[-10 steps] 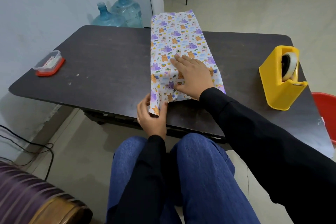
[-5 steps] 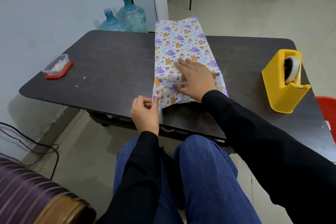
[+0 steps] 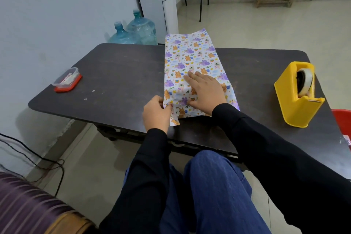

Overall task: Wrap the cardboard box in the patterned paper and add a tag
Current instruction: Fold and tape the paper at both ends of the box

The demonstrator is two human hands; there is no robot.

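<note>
The patterned paper (image 3: 190, 59), white with purple and orange animals, lies folded over the box in a long strip across the dark table (image 3: 117, 74); the cardboard box itself is hidden under it. My right hand (image 3: 206, 91) rests flat on top of the paper near its front end, fingers straight. My left hand (image 3: 156, 115) pinches the paper's near left corner flap at the front edge of the wrapped shape. No tag can be made out.
A yellow tape dispenser (image 3: 298, 95) stands at the table's right end. A small clear container with a red lid (image 3: 67, 80) sits at the far left. A red tub (image 3: 343, 119) is beside the table on the right. Water bottles (image 3: 136, 32) stand behind the table.
My left hand has come up from below the table edge to the paper's near left corner and now pinches it. My right hand stays flat on the paper.
</note>
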